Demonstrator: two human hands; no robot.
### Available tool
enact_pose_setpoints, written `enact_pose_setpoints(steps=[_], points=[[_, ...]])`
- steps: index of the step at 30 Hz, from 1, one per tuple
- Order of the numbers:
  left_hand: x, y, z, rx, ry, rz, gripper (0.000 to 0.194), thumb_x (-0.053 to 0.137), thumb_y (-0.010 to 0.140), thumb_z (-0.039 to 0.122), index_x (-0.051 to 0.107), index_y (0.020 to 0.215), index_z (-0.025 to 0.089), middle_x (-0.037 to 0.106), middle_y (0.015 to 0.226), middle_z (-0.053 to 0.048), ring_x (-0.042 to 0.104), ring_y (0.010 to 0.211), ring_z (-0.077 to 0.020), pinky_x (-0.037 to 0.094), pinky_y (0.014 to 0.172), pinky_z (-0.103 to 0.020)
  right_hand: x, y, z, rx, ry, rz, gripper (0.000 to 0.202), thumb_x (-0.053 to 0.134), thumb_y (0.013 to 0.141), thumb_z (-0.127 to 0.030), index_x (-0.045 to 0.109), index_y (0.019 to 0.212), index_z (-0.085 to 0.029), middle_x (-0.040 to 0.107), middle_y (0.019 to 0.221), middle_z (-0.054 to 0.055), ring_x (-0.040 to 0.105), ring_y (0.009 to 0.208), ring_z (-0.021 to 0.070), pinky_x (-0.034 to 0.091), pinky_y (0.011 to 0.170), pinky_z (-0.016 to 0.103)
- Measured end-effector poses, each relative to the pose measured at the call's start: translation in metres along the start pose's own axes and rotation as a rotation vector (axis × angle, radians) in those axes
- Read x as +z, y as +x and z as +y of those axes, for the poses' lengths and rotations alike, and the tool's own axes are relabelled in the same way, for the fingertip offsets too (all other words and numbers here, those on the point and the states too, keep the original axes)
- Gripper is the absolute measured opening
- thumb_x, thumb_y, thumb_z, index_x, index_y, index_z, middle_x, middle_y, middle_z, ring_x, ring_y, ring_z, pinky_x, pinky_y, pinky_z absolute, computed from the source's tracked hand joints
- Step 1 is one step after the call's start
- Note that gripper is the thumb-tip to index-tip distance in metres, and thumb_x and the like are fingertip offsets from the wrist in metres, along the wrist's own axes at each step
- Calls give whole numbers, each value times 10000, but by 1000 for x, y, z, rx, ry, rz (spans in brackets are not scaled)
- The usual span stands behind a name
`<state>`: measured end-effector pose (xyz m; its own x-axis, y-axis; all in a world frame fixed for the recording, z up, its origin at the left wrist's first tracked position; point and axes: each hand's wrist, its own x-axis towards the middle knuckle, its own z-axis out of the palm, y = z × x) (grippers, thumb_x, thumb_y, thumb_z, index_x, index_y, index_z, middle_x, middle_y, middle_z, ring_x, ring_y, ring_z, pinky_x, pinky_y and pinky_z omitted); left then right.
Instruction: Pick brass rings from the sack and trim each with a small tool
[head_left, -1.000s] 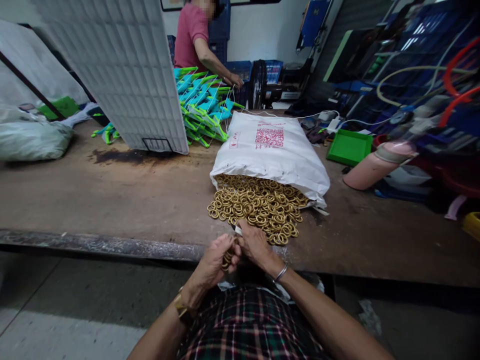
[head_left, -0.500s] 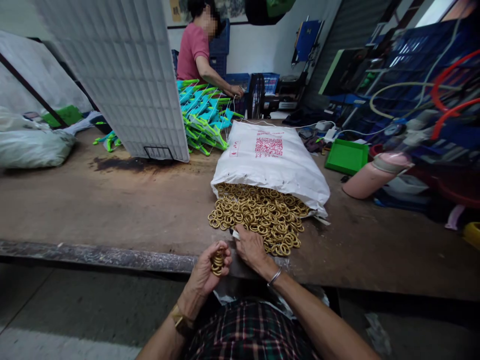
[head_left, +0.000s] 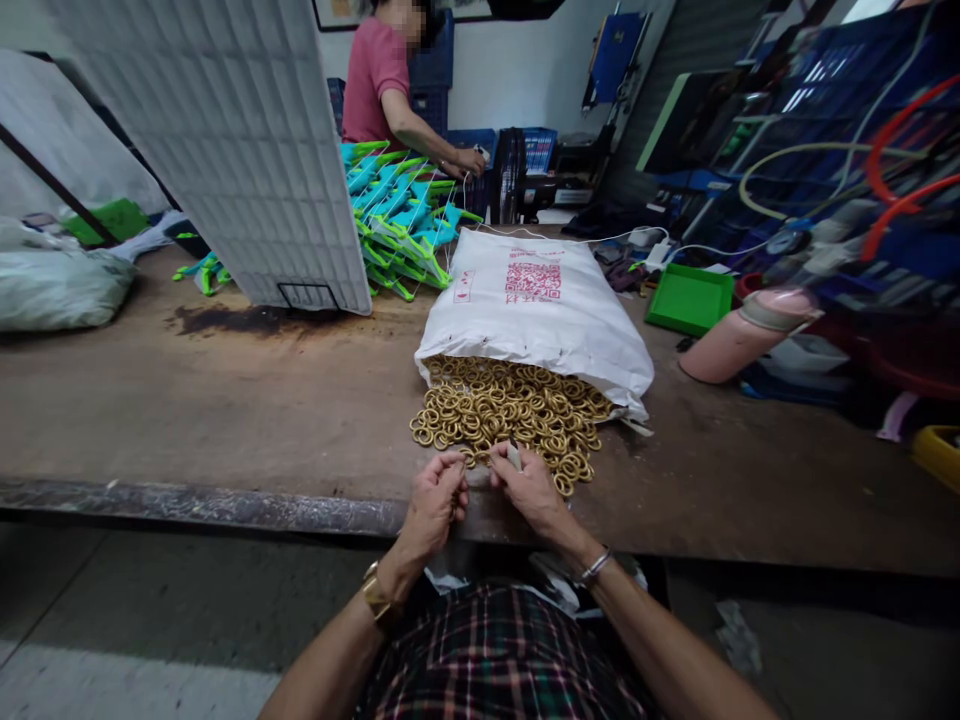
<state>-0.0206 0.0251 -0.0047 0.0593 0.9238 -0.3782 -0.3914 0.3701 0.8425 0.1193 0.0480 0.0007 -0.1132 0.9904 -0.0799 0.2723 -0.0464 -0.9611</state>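
Note:
A heap of gold-coloured rings [head_left: 517,410] spills out of the open mouth of a white sack [head_left: 532,310] that lies on the table. At the near edge of this heap my left hand [head_left: 433,505] is curled closed, thumb and finger pinched beside a ring; the rings in its palm are mostly hidden by the fingers. Close by on the right, my right hand [head_left: 536,495] is closed too. Between its fingers sits a small pale flat piece [head_left: 514,456] with a dark end, its kind unclear. The fingertips of both hands almost meet.
A white ribbed panel [head_left: 225,150] stands upright on the wooden table [head_left: 187,410]. Behind it are green and blue hangers [head_left: 405,235] and a person in a pink shirt [head_left: 375,80]. A green tray [head_left: 690,298] and a pink bottle [head_left: 742,340] are on the right.
My left hand has turned and come up toward the heap, hiding the rings that showed in its palm. My right hand has drawn back slightly right, still with the pale piece.

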Motion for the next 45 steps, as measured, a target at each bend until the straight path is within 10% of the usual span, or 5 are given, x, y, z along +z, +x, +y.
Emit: enact_pose_setpoints(steps=[15,30,45], points=[[8,-6,-2,149,426,-8,266,542,726,413,540,729,147,426,459,67,354,378,-45,292,375,-157,8,-5,7,85,-35,-31,358,429,779,-417,435,507,-184,390,443,-64,335,430,65,280,459,198],[4,-7,-3,-79,60,-231,285,575,707,433,477,736,166,487,590,53,365,373,-19,242,336,-140,9,-4,11,38,-92,-41,304,374,801,-359,459,566,-186,498,505,-34,439,501,91,333,532,206],[0,-6,-6,55,262,-136,309,526,732,475,469,753,171,495,600,47,393,413,-37,309,373,-148,11,-15,17,-161,-726,-173,187,381,732,-101,539,788,-182,591,690,22,496,616,118,293,583,211]])
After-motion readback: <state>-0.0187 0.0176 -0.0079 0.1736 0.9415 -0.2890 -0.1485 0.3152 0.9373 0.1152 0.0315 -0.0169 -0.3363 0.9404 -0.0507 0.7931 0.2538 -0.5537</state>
